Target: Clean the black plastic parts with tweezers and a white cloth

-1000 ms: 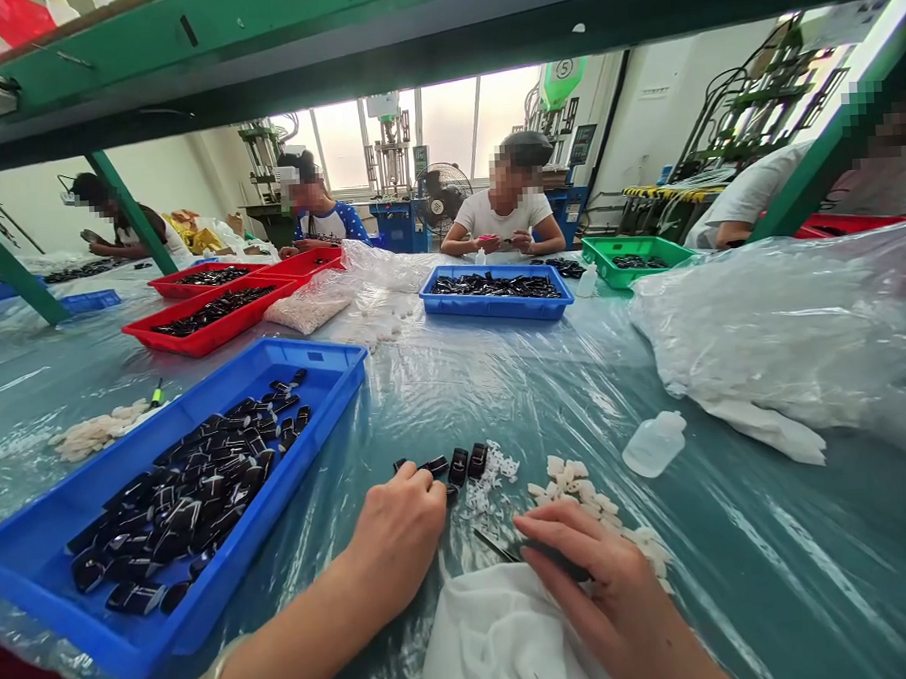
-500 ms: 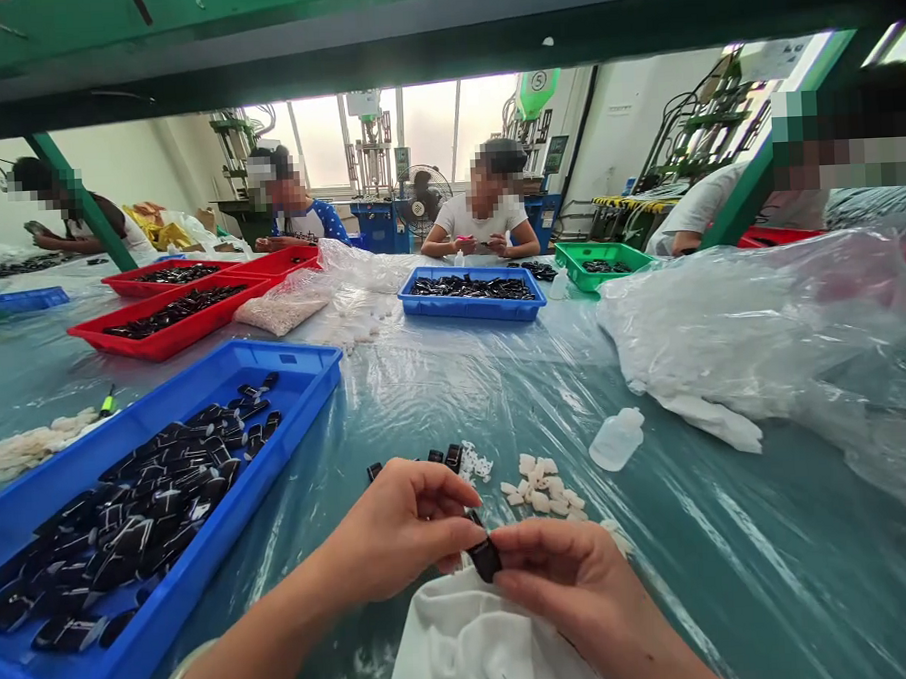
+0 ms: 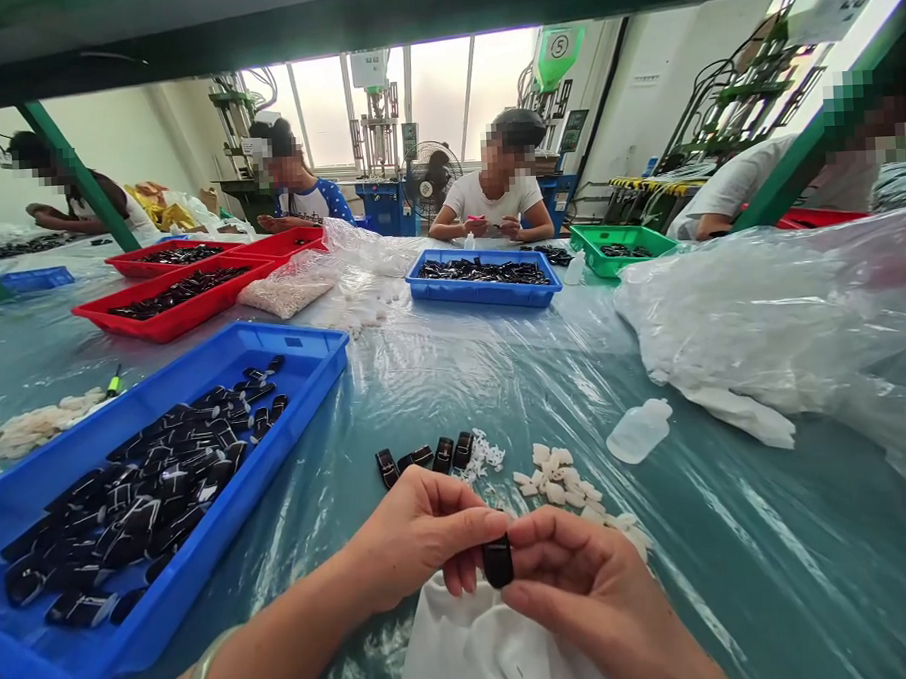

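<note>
A small glossy black plastic part (image 3: 497, 562) is held between both hands above a white cloth (image 3: 477, 647). My left hand (image 3: 423, 531) pinches its upper end with thumb and fingers. From the right, my right hand (image 3: 583, 574) grips the same part, its fingertips meeting my left thumb. Just beyond the hands lie several similar black parts (image 3: 443, 454), beside a heap of tiny white pieces (image 3: 482, 456). A pile of off-white small pieces (image 3: 556, 475) sits ahead of my right hand. What detail my fingers cover on the part is hidden.
A large blue tray (image 3: 305, 386) of black parts stands at left. A clear plastic bottle (image 3: 640, 431) and a big plastic bag (image 3: 782, 315) lie at right. Farther off are another blue tray (image 3: 488, 295), red trays (image 3: 159, 328), a green tray (image 3: 607, 263) and several seated people.
The black part has turned more upright between my fingers, and my hands have closed together around it. The camera view has tilted slightly downward, showing more black parts beyond my left hand.
</note>
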Tool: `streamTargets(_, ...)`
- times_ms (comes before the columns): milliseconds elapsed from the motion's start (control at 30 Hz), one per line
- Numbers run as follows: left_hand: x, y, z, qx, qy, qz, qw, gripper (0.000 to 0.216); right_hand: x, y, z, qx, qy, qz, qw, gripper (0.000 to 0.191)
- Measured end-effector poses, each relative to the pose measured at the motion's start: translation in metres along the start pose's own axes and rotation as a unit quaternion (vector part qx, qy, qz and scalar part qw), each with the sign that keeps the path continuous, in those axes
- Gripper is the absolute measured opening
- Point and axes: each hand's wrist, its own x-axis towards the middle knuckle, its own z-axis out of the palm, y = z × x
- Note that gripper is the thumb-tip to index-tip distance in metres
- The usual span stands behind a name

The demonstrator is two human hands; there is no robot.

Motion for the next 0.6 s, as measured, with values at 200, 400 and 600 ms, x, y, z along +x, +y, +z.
streamTargets(200,-0.002,0.001,0.004,0.033,0.005,0.014,0.999,0.037,-0.001,0.002,-0.001,-0.091,0.025,-0.027,0.995,0.012)
streamTargets(400,-0.005,0.005,0.007,0.012,0.023,-0.006,1.000,0.039,0.002,-0.011,-0.025,-0.409,0.268,-0.259,0.833,0.022)
streamTargets(600,-0.006,0.006,0.005,-0.015,0.026,-0.014,0.999,0.035,0.021,-0.035,-0.083,-0.417,0.527,-0.265,0.691,0.074)
